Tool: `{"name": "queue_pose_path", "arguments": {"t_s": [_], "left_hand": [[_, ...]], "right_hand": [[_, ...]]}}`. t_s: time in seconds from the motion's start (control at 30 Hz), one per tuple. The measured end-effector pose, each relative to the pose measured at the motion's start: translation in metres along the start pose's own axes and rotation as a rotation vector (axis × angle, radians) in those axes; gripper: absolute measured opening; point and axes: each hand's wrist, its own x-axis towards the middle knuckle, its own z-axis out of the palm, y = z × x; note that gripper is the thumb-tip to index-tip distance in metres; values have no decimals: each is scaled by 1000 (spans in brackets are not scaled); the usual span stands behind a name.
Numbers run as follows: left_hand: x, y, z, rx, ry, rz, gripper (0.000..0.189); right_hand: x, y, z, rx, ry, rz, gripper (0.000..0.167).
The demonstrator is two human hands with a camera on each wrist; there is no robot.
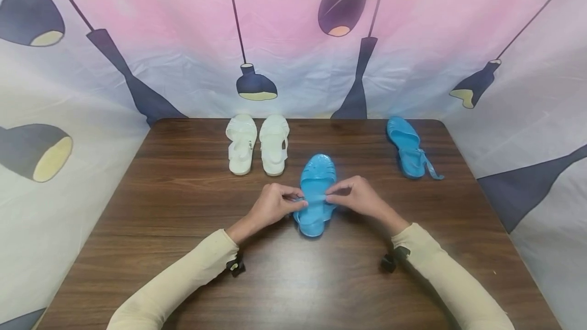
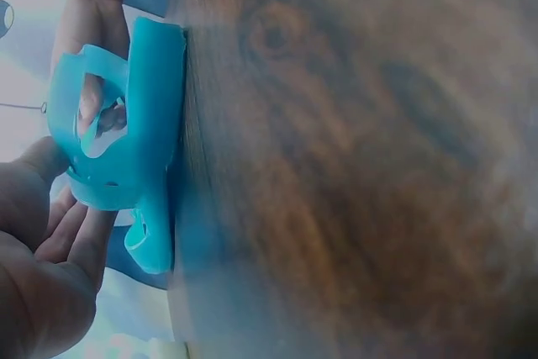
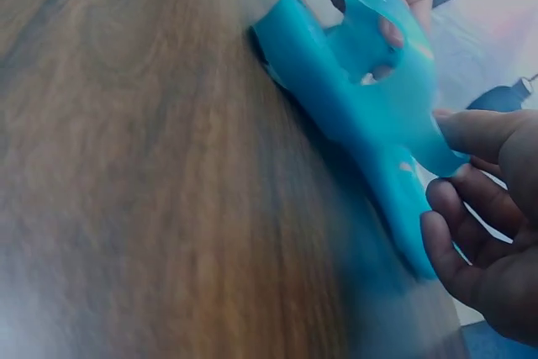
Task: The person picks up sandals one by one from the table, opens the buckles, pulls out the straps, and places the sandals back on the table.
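A blue jelly sandal point(image 1: 314, 187) lies sole down in the middle of the table, its toe pointing away from me. At its left side my left hand point(image 1: 273, 204) pinches the side upper between thumb and fingers; the left wrist view has this hand point(image 2: 46, 250) close against the sandal point(image 2: 155, 98). On the opposite side my right hand point(image 1: 359, 198) pinches the other edge. In the right wrist view, the thumb and fingers of this hand point(image 3: 496, 208) meet at the edge of the sandal's side piece point(image 3: 412, 98).
Another blue sandal point(image 1: 405, 147) lies at the back right, its strap point(image 1: 430, 164) hanging out to the right. Two white sandals point(image 1: 241, 144) stand side by side at the back, left of centre. A patterned cloth point(image 1: 293, 24) hangs behind the wooden table point(image 1: 183, 218).
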Motion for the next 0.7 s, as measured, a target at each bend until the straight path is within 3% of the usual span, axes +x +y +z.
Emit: {"name": "queue_pose_path", "arguments": {"t_s": [0.17, 0.47, 0.7], "left_hand": [[0, 0, 0, -6, -6, -34, 20], [0, 2, -1, 8, -14, 9, 18], [0, 2, 0, 9, -9, 18, 18]], "right_hand": [[-1, 0, -8, 11, -19, 16, 16], [21, -23, 0, -5, -70, -48, 33], [30, -30, 18, -83, -125, -125, 18]]}}
